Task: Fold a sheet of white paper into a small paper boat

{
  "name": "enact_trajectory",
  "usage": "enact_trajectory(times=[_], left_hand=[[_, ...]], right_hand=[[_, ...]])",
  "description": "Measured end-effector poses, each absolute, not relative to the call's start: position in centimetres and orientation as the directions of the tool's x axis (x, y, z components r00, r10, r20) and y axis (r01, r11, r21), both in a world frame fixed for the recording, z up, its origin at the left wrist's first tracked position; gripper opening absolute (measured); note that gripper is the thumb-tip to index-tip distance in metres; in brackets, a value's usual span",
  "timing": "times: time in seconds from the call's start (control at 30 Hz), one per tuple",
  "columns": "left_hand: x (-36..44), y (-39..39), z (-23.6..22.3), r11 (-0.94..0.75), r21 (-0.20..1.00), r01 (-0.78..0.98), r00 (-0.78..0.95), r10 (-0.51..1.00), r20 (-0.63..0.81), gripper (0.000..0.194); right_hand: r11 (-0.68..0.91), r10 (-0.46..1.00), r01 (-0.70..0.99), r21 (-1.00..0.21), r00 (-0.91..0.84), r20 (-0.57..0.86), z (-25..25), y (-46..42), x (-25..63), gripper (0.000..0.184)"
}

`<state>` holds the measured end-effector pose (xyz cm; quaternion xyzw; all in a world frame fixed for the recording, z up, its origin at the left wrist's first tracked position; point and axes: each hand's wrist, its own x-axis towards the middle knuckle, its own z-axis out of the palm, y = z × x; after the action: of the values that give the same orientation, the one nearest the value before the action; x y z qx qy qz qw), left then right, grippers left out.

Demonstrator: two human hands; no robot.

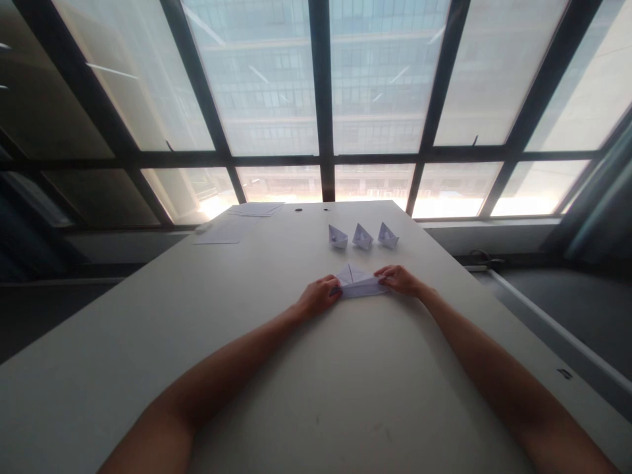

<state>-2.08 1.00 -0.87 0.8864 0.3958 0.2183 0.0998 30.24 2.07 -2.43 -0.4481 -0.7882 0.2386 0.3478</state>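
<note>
A partly folded sheet of white paper (363, 286) lies on the table between my two hands. It has a pointed upper part with a crease down it and a long folded band along its lower edge. My left hand (320, 294) is closed on the paper's left end, fingers curled against it. At the other end, my right hand (399, 280) pinches the right corner. Just beyond the paper, three white paper boats (363, 237) stand in a row.
The long white table (261, 382) stretches away toward large windows (375, 79) with dark frames. Several flat white sheets (220, 232) rest at its far left. Two small dark round spots (298, 210) mark the far edge. A curtain (600, 197) hangs at the right.
</note>
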Motion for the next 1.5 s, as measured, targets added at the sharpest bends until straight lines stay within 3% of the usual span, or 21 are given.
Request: enact_trajectory(times=[0.1, 0.2, 0.33, 0.4, 0.5, 0.6, 0.67, 0.73, 0.83, 0.93, 1.3, 1.5], left_hand=[[-2.1, 1.7, -1.3, -0.643, 0.423, 0.638, 0.539, 0.766, 0.350, 0.024], [-2.1, 2.3, -1.6, -0.602, 0.448, 0.660, 0.464, 0.797, 0.388, 0.031], [-2.1, 2.3, -1.9, -0.580, 0.325, 0.747, 0.451, 0.802, 0.392, 0.037], [-2.1, 2.1, -1.9, -0.581, 0.256, 0.773, 0.459, 0.790, 0.405, 0.037], [-2.0, 2.2, -1.8, -0.674, 0.188, 0.715, 0.568, 0.716, 0.405, 0.045], [-1.8, 2.3, -1.8, -0.802, 0.218, 0.557, 0.748, 0.598, 0.289, 0.053], [-1.5, 2.2, -1.9, -0.818, 0.256, 0.514, 0.787, 0.569, 0.237, 0.050], [-1.2, 1.8, -2.0, -0.813, 0.254, 0.524, 0.790, 0.575, 0.210, 0.048], [-0.8, 1.2, -1.9, -0.804, 0.216, 0.554, 0.797, 0.587, 0.142, 0.062], [-0.7, 0.8, -1.6, -0.783, 0.183, 0.595, 0.788, 0.613, 0.060, 0.074], [-1.5, 0.8, -1.5, -0.594, 0.100, 0.798, 0.600, 0.799, -0.042, 0.084], [-1.3, 0.8, -1.9, -0.565, 0.132, 0.814, 0.567, 0.823, 0.029, 0.076]], right_hand=[[0.481, 0.876, 0.599, -0.640, -0.315, 0.364, -2.6, 2.3, 29.7, 0.026], [0.445, 0.887, 0.693, -0.567, -0.255, 0.385, -2.8, 2.4, 29.1, 0.022], [0.361, 0.904, 0.824, -0.437, -0.193, 0.383, -2.7, 2.0, 28.5, 0.009], [0.324, 0.901, 0.878, -0.353, -0.173, 0.397, -2.3, 1.5, 28.1, 0.016], [0.313, 0.874, 0.923, -0.225, -0.187, 0.448, -1.4, 0.5, 26.9, 0.034], [0.367, 0.867, 0.918, -0.151, -0.280, 0.411, -1.0, -0.6, 24.4, 0.029], [0.423, 0.872, 0.892, -0.157, -0.354, 0.339, -1.3, -1.2, 22.5, 0.028], [0.466, 0.869, 0.864, -0.193, -0.405, 0.286, -1.9, -1.6, 21.1, 0.040], [0.507, 0.861, 0.826, -0.244, -0.474, 0.186, -2.7, -1.8, 20.1, 0.061], [0.493, 0.869, 0.829, -0.264, -0.483, 0.108, -2.9, -1.6, 20.3, 0.070], [0.121, 0.992, 0.971, -0.206, -0.123, 0.004, -2.4, -1.4, 21.9, 0.074], [0.109, 0.994, 0.969, -0.221, -0.104, 0.031, -2.4, -1.3, 22.0, 0.071]])
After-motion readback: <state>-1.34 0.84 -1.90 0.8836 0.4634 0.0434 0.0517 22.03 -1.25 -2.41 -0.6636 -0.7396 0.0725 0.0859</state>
